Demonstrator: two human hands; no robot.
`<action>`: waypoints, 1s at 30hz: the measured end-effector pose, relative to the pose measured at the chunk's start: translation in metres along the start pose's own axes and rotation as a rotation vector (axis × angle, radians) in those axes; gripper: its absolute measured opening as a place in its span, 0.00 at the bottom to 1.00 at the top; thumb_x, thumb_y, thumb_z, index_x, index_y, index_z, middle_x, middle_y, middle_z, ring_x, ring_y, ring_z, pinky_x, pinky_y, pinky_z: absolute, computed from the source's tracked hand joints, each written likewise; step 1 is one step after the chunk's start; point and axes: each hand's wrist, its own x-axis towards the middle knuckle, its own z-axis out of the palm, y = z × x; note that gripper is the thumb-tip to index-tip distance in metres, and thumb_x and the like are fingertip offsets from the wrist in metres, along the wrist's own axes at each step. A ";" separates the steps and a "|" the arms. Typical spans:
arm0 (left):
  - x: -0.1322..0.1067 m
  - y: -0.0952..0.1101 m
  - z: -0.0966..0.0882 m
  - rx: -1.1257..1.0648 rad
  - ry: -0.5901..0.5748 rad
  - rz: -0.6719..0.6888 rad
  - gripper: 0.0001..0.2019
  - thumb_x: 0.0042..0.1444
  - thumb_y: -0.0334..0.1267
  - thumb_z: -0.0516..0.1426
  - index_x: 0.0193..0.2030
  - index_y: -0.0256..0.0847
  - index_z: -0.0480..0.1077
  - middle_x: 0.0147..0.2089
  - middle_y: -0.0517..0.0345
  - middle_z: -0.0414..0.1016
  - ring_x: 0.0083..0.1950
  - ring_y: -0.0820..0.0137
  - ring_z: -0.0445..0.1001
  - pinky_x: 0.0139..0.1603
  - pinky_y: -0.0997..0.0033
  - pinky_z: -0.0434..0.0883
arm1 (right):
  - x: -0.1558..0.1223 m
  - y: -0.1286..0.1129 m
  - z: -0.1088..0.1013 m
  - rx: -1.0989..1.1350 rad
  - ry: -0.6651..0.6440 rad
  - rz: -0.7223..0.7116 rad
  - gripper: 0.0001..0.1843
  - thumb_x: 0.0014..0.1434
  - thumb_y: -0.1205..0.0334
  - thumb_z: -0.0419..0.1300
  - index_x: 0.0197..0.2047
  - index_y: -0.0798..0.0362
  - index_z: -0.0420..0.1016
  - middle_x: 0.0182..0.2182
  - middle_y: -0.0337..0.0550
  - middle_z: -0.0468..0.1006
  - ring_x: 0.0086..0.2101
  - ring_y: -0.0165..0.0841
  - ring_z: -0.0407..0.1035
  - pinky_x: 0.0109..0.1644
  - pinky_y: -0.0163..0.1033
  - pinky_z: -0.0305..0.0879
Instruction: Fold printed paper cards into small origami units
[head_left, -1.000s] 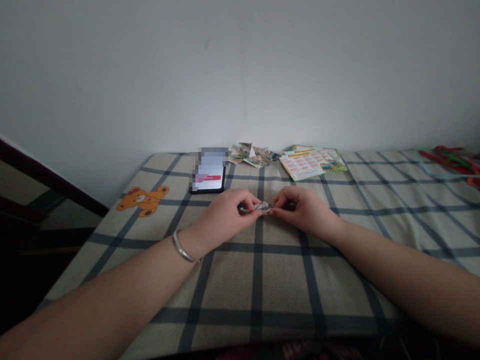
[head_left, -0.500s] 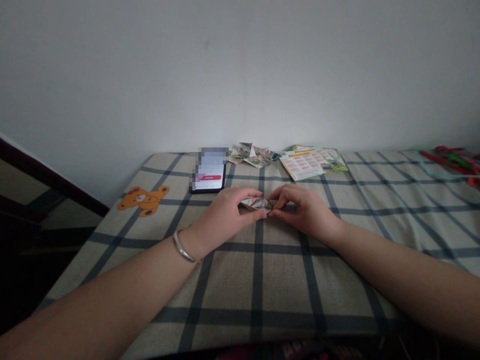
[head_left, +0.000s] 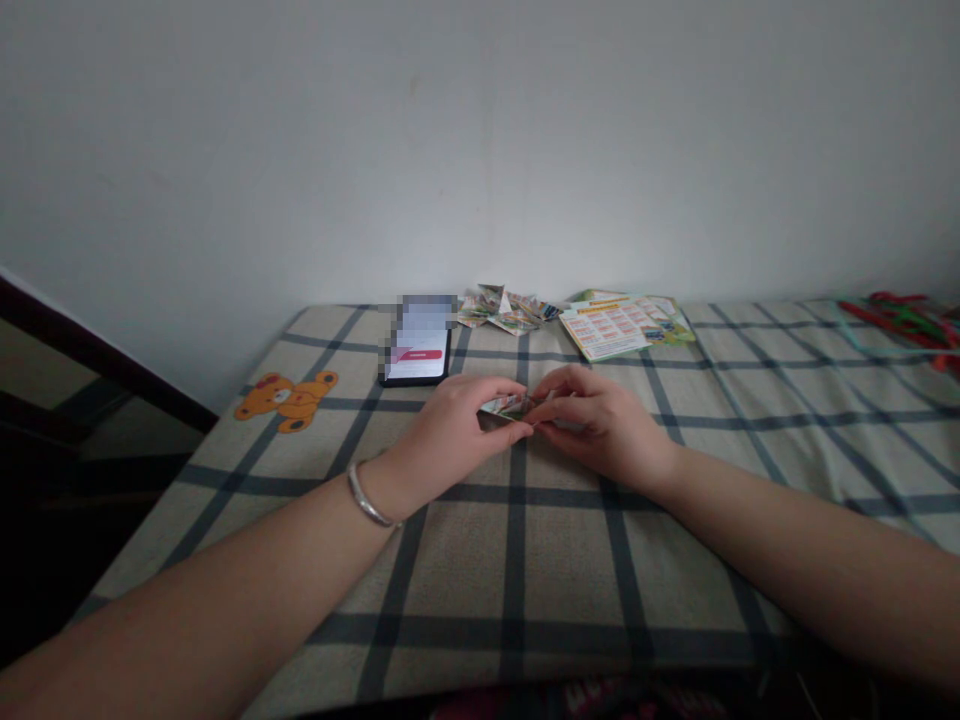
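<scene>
Between my hands is a small piece of folded printed paper [head_left: 504,406], just above the checked cloth at the middle of the table. My left hand [head_left: 465,415] grips its left side, thumb below and fingers above. My right hand [head_left: 596,420] pinches the paper's right end, and its fingers cover much of that end. Beyond my hands several folded paper pieces [head_left: 508,310] lie in a small heap by the wall. To the right of the heap is a stack of printed leaflets [head_left: 607,328] with coloured pictures and text.
A phone [head_left: 417,340] with a lit, partly blurred screen lies behind my left hand. An orange bear cutout [head_left: 286,400] is at the table's left. Red and green items in a clear bag [head_left: 904,325] are at the far right. A wall [head_left: 480,150] borders the back edge.
My right hand has shifted slightly left, its fingers now covering more of the paper's right end. My left hand has stayed almost still. The other things have not moved.
</scene>
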 end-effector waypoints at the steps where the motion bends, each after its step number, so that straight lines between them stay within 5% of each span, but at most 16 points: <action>1: 0.000 0.000 0.000 0.000 -0.002 0.002 0.17 0.51 0.40 0.66 0.47 0.42 0.73 0.47 0.57 0.79 0.48 0.64 0.75 0.50 0.62 0.71 | 0.000 0.000 0.000 -0.006 0.002 -0.006 0.06 0.60 0.65 0.61 0.40 0.50 0.79 0.43 0.45 0.74 0.41 0.33 0.72 0.41 0.39 0.70; 12: 0.000 0.000 0.001 -0.014 0.011 0.009 0.12 0.53 0.39 0.65 0.44 0.41 0.73 0.44 0.59 0.79 0.45 0.67 0.76 0.46 0.66 0.71 | 0.004 0.002 0.002 0.009 0.089 -0.039 0.01 0.57 0.66 0.64 0.34 0.53 0.75 0.36 0.43 0.77 0.39 0.33 0.70 0.43 0.39 0.68; 30: 0.000 0.001 0.002 -0.127 -0.046 -0.049 0.05 0.57 0.34 0.61 0.41 0.43 0.74 0.39 0.62 0.78 0.42 0.70 0.76 0.42 0.69 0.71 | 0.003 -0.001 0.005 0.038 0.079 0.286 0.09 0.55 0.63 0.65 0.26 0.53 0.70 0.24 0.37 0.73 0.25 0.27 0.66 0.28 0.33 0.58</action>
